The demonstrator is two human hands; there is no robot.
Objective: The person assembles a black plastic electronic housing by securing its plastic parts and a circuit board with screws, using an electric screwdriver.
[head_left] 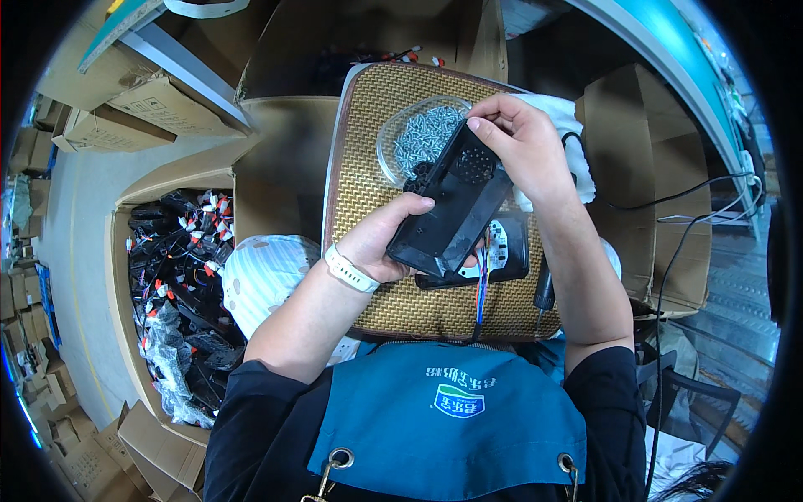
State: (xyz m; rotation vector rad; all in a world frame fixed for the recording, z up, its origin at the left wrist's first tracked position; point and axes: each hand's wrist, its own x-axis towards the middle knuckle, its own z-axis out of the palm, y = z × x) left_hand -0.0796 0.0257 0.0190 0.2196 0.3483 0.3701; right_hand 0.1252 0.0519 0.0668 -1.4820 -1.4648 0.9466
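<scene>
A black plastic housing (442, 219) is tilted between my two hands, its hollow side partly showing, with a perforated patch at its upper end. My left hand (378, 241) grips its lower left side, thumb on top and the other fingers mostly hidden beneath. At the upper end, my right hand (525, 144) pinches the rim between thumb and fingers. Partly covered below lies a second black part with a white circuit board (499, 244) in it, and coloured wires (481, 293) run from it toward me. A clear dish of silver screws (427, 138) sits just beyond the housing.
The work lies on a woven mat (368, 117). Beside my right forearm rests a black screwdriver (544, 289). A white cloth (577, 142) lies at the mat's right edge. On the left stands a carton (121, 293) of black parts with wires; black cables (669, 259) hang on the right.
</scene>
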